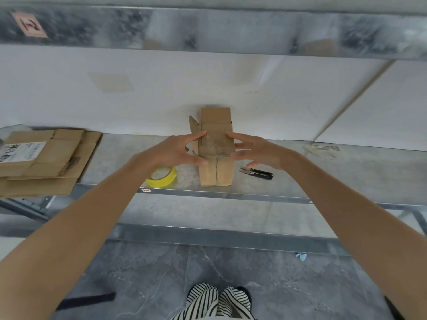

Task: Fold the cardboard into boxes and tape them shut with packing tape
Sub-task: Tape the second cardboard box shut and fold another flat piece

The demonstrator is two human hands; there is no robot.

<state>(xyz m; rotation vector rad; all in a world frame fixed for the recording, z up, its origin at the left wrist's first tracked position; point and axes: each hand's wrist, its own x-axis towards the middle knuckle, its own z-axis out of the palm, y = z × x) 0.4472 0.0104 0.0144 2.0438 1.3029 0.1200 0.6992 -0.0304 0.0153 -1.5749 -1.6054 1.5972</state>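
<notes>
A small brown cardboard box [216,155] stands on the metal shelf [323,176], its far flap upright and a left side flap sticking out. My left hand [178,151] touches the box's left side with straight, spread fingers. My right hand [256,152] touches its right side the same way, fingertips on the top flaps. A roll of yellow packing tape [163,177] lies on the shelf just left of the box, partly hidden under my left wrist.
A stack of flattened cardboard [44,158] with a white label lies at the shelf's left end. Black thread snips [256,173] lie right of the box. A white wall backs the shelf; another shelf hangs overhead. Grey floor lies below.
</notes>
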